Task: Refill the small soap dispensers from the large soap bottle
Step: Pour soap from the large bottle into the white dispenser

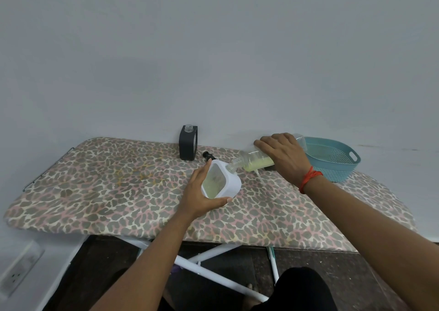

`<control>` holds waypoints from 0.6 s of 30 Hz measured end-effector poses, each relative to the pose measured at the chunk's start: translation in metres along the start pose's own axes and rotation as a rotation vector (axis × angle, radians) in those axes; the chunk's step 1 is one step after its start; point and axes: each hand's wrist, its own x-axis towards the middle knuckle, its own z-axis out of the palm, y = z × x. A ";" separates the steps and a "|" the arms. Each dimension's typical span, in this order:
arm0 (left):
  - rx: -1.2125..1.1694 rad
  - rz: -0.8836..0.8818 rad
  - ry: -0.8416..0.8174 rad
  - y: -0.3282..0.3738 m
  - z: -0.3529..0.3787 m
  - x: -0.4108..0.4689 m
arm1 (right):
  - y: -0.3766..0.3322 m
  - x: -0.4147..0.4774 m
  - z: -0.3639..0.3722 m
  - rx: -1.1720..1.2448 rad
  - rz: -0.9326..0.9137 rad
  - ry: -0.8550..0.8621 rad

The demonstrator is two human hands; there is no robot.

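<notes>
My left hand [198, 198] grips a white square soap dispenser [231, 181], tilted, with a clear window showing pale yellow soap. My right hand [283, 156] holds the large clear soap bottle [255, 160] almost level, its neck against the dispenser's opening. Yellowish soap lies along the bottle's lower side. A black square dispenser [188, 143] stands upright and uncapped at the back of the board. A black pump head [207, 155] lies on the board just behind the white dispenser.
Everything rests on an ironing board with a leopard-print cover [107, 187], set against a white wall. A teal perforated basket [332, 160] sits at the back right, behind my right wrist. White board legs and a dark floor show below.
</notes>
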 end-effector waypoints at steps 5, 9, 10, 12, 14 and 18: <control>-0.002 -0.002 0.003 0.000 0.000 0.000 | 0.001 0.000 -0.001 -0.004 0.000 -0.013; 0.004 -0.005 0.003 0.001 0.000 0.000 | 0.001 0.001 -0.001 -0.003 -0.003 -0.021; 0.002 -0.006 0.002 0.001 0.000 0.000 | 0.001 0.001 -0.001 -0.004 -0.005 -0.020; -0.002 -0.006 0.002 0.001 0.000 0.000 | 0.002 0.001 -0.001 -0.008 -0.005 -0.021; -0.004 -0.008 0.002 0.000 0.000 0.000 | 0.001 0.001 -0.002 -0.012 -0.004 -0.024; -0.005 -0.010 0.004 0.000 0.001 0.000 | 0.000 -0.001 0.000 -0.004 0.008 -0.010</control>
